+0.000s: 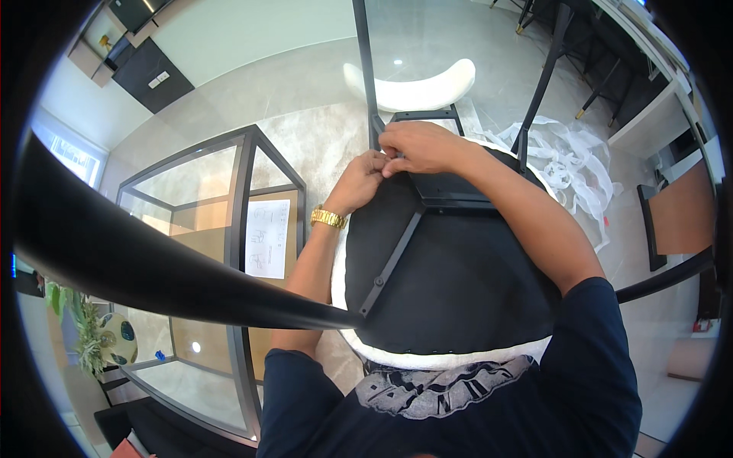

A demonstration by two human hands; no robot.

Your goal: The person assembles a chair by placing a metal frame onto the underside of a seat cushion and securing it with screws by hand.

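An upturned chair seat (473, 282) with a black underside and white padded rim lies in front of me, its black metal legs pointing up. Where the far left leg (366, 61) meets the seat, my two hands work close together. My left hand (360, 182), below a gold watch (328, 218), has its fingers pinched at the joint. Curled over the same spot, my right hand (421, 147) brings thumb and fingers together against the left fingertips. Whatever small thing they hold is hidden. A flat black brace (393, 263) with a bolt runs toward the near left leg (168, 259).
A dark-framed glass table (246, 191) stands left, with a printed sheet (266, 238) seen beside its frame. Beyond the seat lies a curved white padded piece (416, 91). Crumpled clear plastic wrap (569, 172) covers floor at right. The far right leg (544, 84) rises past my right arm.
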